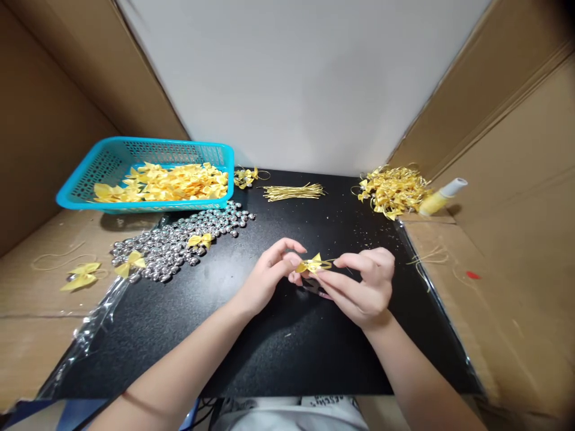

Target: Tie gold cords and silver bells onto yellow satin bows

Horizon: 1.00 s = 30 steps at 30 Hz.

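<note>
Over the middle of the black table, my left hand (275, 270) pinches the left side of a small yellow bow (313, 264) between thumb and fingers. My right hand (366, 281) is at the bow's right side, its fingers closed on a thin golden tie (331, 261) that loops out from the bow. Just below the bow, partly hidden by my fingers, is a dark and pinkish object (317, 291) that I cannot make out.
A blue basket (164, 205) of yellow bows stands back left, silver beads (168, 245) before it. Golden ties (294, 191) lie at the back centre. Back right are a pile of tied bows (393, 188) and a yellow bottle (442, 197). Cardboard walls (512, 149) flank the table (179, 335).
</note>
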Tool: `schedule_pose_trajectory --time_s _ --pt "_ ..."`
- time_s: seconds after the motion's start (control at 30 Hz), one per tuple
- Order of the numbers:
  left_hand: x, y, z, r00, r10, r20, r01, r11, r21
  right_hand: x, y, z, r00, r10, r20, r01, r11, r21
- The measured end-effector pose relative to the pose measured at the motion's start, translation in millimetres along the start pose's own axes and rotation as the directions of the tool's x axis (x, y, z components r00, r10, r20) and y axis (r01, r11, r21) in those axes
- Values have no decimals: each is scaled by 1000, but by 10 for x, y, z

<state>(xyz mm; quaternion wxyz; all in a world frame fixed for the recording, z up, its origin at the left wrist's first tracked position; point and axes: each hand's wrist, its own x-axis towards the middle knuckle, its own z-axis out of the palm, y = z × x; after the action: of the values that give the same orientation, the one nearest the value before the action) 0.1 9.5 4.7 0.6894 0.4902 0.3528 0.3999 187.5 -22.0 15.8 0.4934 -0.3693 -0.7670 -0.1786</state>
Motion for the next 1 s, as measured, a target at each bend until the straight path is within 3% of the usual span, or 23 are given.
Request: schedule_pose_trajectory --time_s 0.27,0.47,0.6,0.83,1.0 --pt "-10 14 52 991 102 -84 -106 993 -42 -20 -6 36 997 67 25 -67 998 4" --pt "-50 15 79 981 143 -129 -147 989 -18 -3 -15 68 989 143 45 -148 977 155" --pt "-57 42 96 981 131 -140 -134 991 -14 -4 -1 76 986 150 79 -164 964 210" --pt "-46 74 110 993 55 -107 -57 998 -13 42 -7 67 942 181 282 -275 899 342" --pt "-30 84 91 995 8 -97 -9 1000 -11 47 13 79 933 177 314 -294 879 375"
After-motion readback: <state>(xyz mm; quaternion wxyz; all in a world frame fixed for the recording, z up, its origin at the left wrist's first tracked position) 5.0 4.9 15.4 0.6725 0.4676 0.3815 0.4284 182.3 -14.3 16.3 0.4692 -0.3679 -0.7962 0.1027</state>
